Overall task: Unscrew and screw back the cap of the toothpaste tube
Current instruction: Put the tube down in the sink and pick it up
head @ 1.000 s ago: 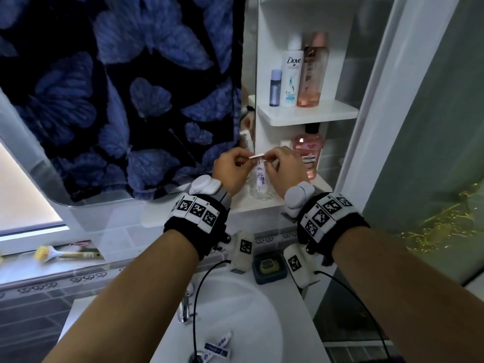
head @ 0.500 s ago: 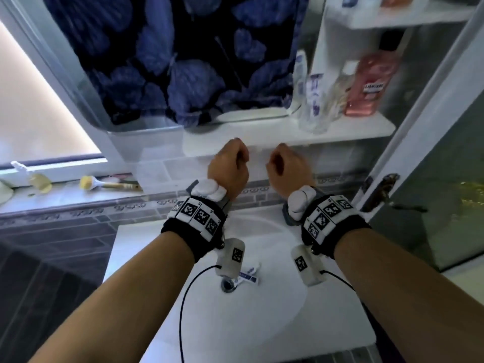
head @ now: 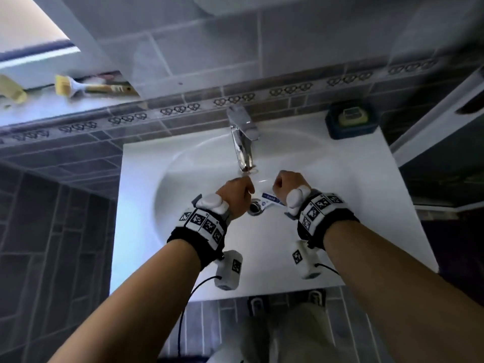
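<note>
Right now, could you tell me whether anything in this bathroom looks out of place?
Yes: a small white-and-blue toothpaste tube lies flat in the white ceramic basin, beside the metal drain, an odd spot for it.

Both hands point(head: 237, 192) over toothpaste tube point(head: 271, 199) in sink point(head: 146, 179)

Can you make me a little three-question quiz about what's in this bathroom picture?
1. True or false: the toothpaste tube is lying in the sink next to the drain.
2. What sits at the back right corner of the sink? A) a cup B) a soap dish C) a towel
3. Fill in: the tap pokes out over the basin, just beyond the left hand and the right hand, and neither hand has hold of the ____ yet.

Key: 1 true; 2 B; 3 tube
</note>
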Motion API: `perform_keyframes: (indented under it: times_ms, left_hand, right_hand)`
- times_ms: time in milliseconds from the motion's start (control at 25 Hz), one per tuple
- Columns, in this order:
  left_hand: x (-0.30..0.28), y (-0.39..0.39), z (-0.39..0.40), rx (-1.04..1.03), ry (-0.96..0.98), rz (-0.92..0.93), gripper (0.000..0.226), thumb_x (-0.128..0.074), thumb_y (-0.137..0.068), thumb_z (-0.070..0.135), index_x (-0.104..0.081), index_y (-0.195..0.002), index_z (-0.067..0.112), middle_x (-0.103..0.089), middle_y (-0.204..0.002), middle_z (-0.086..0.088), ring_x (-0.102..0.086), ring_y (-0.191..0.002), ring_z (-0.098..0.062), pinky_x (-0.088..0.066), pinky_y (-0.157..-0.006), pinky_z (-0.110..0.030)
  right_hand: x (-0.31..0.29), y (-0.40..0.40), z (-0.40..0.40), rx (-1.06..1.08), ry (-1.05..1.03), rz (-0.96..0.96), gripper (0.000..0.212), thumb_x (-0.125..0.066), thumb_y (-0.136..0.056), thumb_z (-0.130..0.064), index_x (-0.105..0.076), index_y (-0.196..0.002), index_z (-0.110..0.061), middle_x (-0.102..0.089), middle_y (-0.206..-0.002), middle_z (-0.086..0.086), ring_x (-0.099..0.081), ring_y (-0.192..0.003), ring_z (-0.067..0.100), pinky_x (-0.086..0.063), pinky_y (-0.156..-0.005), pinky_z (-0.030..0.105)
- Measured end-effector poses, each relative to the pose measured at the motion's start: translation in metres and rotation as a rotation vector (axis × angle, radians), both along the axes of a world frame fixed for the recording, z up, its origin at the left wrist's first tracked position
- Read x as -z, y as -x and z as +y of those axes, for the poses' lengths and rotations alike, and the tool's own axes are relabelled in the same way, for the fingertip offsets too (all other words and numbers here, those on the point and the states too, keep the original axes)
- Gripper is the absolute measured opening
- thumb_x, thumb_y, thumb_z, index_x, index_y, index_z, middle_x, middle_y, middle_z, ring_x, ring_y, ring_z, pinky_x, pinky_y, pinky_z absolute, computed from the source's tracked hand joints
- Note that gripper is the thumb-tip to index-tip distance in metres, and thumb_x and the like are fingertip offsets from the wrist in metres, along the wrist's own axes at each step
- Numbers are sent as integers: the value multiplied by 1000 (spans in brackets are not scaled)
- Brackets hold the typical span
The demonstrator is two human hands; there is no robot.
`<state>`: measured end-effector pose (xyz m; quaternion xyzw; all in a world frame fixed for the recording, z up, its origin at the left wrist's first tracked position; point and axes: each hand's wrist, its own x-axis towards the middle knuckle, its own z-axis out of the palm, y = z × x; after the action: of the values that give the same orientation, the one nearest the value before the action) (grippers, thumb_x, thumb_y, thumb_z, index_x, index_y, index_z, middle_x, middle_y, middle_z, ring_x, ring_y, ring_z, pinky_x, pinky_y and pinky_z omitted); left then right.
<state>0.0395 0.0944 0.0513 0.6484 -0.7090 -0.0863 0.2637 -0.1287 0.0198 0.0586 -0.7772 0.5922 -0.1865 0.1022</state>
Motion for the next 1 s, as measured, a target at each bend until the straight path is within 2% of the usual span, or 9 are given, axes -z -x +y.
perform_keyframes:
  times_ms: [80,160,280,360,520,680,760,840,1000]
  left_hand:
    - [-6,-6,-5,-5,-48,-3,23,-50,-89,16,-61,-109,17,-67,-114,-12,-62,-104,-32,-49,-85,-33]
    - [-14,-10,-10,6,-82,-16,28,-52,-90,18,-59,-117,15,-64,-119,-12,-59,-110,-32,-48,-91,-36]
    - [-28,-15,-17,0,-62,2,35,-53,-91,18,-57,-125,18,-61,-126,-9,-58,-115,-31,-46,-95,-35]
    - [-34,-21,-19,10,-44,23,41,-54,-90,18,-55,-130,19,-60,-129,-9,-59,-114,-31,-46,-97,-35]
    - [-39,-36,-17,10,7,35,43,-55,-89,17,-55,-133,18,-60,-127,-11,-60,-110,-32,-46,-98,-36]
    - [-41,-44,-13,-7,18,39,43,-53,-91,19,-54,-133,20,-59,-126,-11,-61,-109,-32,-47,-96,-35]
    - [-38,-48,-11,-13,13,38,48,-54,-91,21,-49,-139,22,-56,-131,-11,-60,-113,-31,-46,-98,-34]
    - [-33,-51,-7,11,-5,-14,51,-55,-93,26,-46,-143,26,-55,-135,-8,-60,-115,-29,-47,-98,-34]
    - [-27,-62,-2,64,-1,-76,37,-55,-94,27,-58,-131,26,-68,-120,-5,-65,-105,-26,-51,-91,-34]
  right_hand:
    - [-4,-8,-5,-5,4,152,22,-57,-89,-21,-69,-101,-7,-69,-112,15,-65,-102,31,-43,-75,25]
    - [-10,-13,-13,-49,-24,287,32,-60,-89,-25,-67,-118,-16,-57,-136,12,-53,-123,33,-43,-96,31]
    - [-20,-15,-27,-96,-233,231,64,-65,-91,-30,-38,-148,-23,-19,-161,6,-18,-147,33,-17,-121,41]
    - [-18,-17,-31,-26,-226,204,75,-64,-91,-30,-25,-153,-17,-13,-162,10,-14,-149,34,-14,-121,45]
    - [-6,-24,-15,32,-118,94,64,-54,-95,-29,-26,-151,-13,-22,-158,17,-23,-146,36,-20,-119,47]
    - [-12,-36,6,64,0,87,35,-44,-94,-26,-46,-126,-13,-44,-135,12,-40,-131,31,-28,-113,44]
    - [-15,-47,15,41,9,202,31,-44,-96,-24,-48,-125,-14,-48,-133,9,-42,-130,26,-24,-115,39]
    - [-20,-55,21,-33,3,175,31,-50,-94,-22,-50,-124,-15,-53,-132,5,-48,-127,23,-27,-114,37]
    - [-31,-69,28,-171,-13,138,24,-57,-93,-18,-64,-112,-4,-63,-122,10,-63,-105,27,-49,-89,27]
